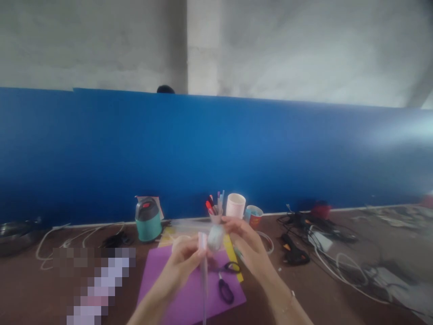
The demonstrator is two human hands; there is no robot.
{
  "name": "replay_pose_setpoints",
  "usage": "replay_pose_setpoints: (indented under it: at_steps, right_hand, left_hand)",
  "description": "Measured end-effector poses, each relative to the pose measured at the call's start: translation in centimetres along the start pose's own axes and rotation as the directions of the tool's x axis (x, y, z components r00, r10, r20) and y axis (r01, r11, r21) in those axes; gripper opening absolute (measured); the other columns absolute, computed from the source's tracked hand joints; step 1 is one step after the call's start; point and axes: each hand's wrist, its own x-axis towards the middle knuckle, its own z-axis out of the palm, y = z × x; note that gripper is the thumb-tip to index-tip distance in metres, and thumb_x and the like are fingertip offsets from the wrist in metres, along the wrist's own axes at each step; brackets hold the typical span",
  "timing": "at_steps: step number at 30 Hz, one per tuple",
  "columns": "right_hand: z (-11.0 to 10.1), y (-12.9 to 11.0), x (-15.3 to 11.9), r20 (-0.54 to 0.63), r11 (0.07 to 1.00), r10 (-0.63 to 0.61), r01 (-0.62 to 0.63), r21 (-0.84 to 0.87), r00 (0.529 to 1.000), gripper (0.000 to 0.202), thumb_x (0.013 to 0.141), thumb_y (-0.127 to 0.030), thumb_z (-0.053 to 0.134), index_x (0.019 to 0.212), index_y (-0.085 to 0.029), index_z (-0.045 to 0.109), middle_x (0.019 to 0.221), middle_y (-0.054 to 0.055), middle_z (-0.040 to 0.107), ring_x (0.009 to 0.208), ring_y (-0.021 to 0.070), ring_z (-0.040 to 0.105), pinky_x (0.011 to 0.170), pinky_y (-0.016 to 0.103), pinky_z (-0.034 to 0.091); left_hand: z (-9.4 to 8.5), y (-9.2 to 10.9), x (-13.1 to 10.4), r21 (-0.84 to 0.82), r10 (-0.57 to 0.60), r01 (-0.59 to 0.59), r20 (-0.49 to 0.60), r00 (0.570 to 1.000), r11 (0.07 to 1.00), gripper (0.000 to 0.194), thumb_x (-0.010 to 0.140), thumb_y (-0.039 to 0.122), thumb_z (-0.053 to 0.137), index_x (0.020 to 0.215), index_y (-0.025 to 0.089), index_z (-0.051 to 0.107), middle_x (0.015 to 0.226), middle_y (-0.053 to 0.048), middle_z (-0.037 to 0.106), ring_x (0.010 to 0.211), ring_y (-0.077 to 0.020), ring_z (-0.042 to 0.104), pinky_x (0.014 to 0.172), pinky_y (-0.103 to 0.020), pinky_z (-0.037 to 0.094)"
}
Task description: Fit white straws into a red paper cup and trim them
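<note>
- Fingers of the left hand (182, 259) are closed in a pinch on a strip (203, 241), clear and glossy, long and narrow, that hangs down between the forearms.
- Right hand (248, 246) fingers curve in a loose arch, tips at the upper right of a ball (215, 238); whether they grip it, I cannot tell.
- That ball is pale, rounded and crumpled-looking; blur hides its material.
- Beneath both hands lies a smooth, flat purple sheet (158, 286), partly over a yellow sheet (229, 247).
- Scissors (226, 291) with black looped handles rest on the purple; their blades are hard to make out.
- Something white and rounded (178, 243) is mostly covered by the left hand.
- Behind stand a ribbed-looking white cup (236, 208), a smaller red cup (255, 220) and a bunch of pens (210, 206).
- Lower left, a pixelated patch conceals part of the brown table (111, 234); the strip's lower end runs out of the picture.
- Relative to the fingers, the strip sits between left thumb and fingertips, the ball just beside it, between the two hands.
</note>
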Motion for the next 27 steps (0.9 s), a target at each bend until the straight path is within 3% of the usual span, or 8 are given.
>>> replay_pose_setpoints:
  at_steps: [3,6,8,11,15,21,24,27]
  right_hand:
    - [0.1,0.6,0.0,0.122,0.943,0.255,-0.275,0.187,0.959,0.027,0.079,-0.037,0.058,0.099,-0.019,0.062,0.090,0.005,0.064,0.068,0.0135,0.056,0.058,0.024,0.043]
    - [0.5,1.0,0.1,0.226,0.869,0.401,-0.447,0.214,0.888,0.025,0.072,-0.038,0.067,0.084,-0.016,0.062,0.060,-0.003,0.055,0.043,0.0049,0.038,0.041,0.018,0.026]
    - [0.7,1.0,0.2,0.208,0.888,0.389,-0.425,0.174,0.898,0.023,0.070,-0.035,0.067,0.079,-0.016,0.059,0.058,-0.004,0.052,0.044,0.0049,0.037,0.041,0.018,0.025]
    - [0.9,0.6,0.3,0.091,0.974,0.226,-0.225,-0.025,0.970,0.018,0.069,-0.029,0.066,0.079,-0.016,0.060,0.069,0.000,0.058,0.061,0.0119,0.050,0.053,0.022,0.038]
    - [1.4,0.0,-0.2,0.035,0.955,0.164,-0.150,-0.254,0.986,0.014,0.066,-0.020,0.063,0.080,-0.017,0.063,0.068,0.000,0.060,0.063,0.0135,0.050,0.055,0.023,0.038]
    - [1.1,-0.7,-0.3,0.202,0.935,0.328,-0.347,0.066,0.923,0.017,0.067,-0.022,0.063,0.083,-0.016,0.062,0.061,-0.003,0.056,0.049,0.0070,0.044,0.044,0.018,0.031]
    - [0.7,-0.5,-0.3,0.210,0.885,0.395,-0.432,0.175,0.894,0.014,0.071,-0.027,0.062,0.080,-0.016,0.062,0.049,-0.007,0.046,0.039,0.0037,0.031,0.038,0.017,0.021]
    - [0.5,-0.3,-0.6,0.205,0.850,0.399,-0.444,0.284,0.894,0.016,0.068,-0.024,0.066,0.081,-0.016,0.065,0.055,-0.004,0.051,0.043,0.0044,0.036,0.041,0.018,0.024]
  left_hand:
    - [-1.1,-0.5,0.2,0.019,-0.013,0.010,0.177,0.984,1.000,0.026,0.079,0.037,0.062,0.073,0.012,0.067,0.069,-0.007,0.068,0.065,-0.0171,0.063,0.066,-0.029,0.047]
    - [-1.7,-0.9,0.3,0.010,-0.035,0.034,0.201,0.979,0.999,0.026,0.080,0.038,0.060,0.074,0.013,0.066,0.068,-0.007,0.067,0.066,-0.0177,0.063,0.066,-0.029,0.047]
    - [-1.7,-0.7,0.3,0.035,-0.033,0.027,0.168,0.985,0.999,0.026,0.080,0.039,0.060,0.074,0.014,0.066,0.069,-0.007,0.067,0.066,-0.0167,0.062,0.064,-0.027,0.046]
    - [-1.2,0.1,0.2,0.230,-0.020,-0.022,0.180,0.983,0.973,0.029,0.081,0.041,0.057,0.074,0.014,0.068,0.082,-0.008,0.066,0.071,-0.0163,0.059,0.066,-0.026,0.046]
    - [0.1,1.3,-0.1,0.552,0.080,-0.178,0.197,0.977,0.815,0.032,0.086,0.038,0.048,0.073,0.016,0.068,0.107,-0.009,0.058,0.080,-0.0162,0.055,0.072,-0.027,0.044]
    - [0.7,1.7,-0.6,0.726,0.200,-0.287,0.207,0.958,0.625,0.029,0.088,0.033,0.046,0.071,0.018,0.064,0.103,-0.007,0.057,0.090,-0.0191,0.051,0.081,-0.030,0.040]
    - [0.8,1.9,-0.8,0.729,0.204,-0.312,0.236,0.950,0.609,0.025,0.088,0.031,0.047,0.077,0.018,0.065,0.103,-0.008,0.057,0.093,-0.0205,0.051,0.082,-0.030,0.039]
    - [0.8,1.9,-0.8,0.711,0.220,-0.323,0.236,0.947,0.625,0.024,0.088,0.029,0.047,0.077,0.018,0.065,0.104,-0.008,0.057,0.093,-0.0206,0.052,0.083,-0.029,0.039]
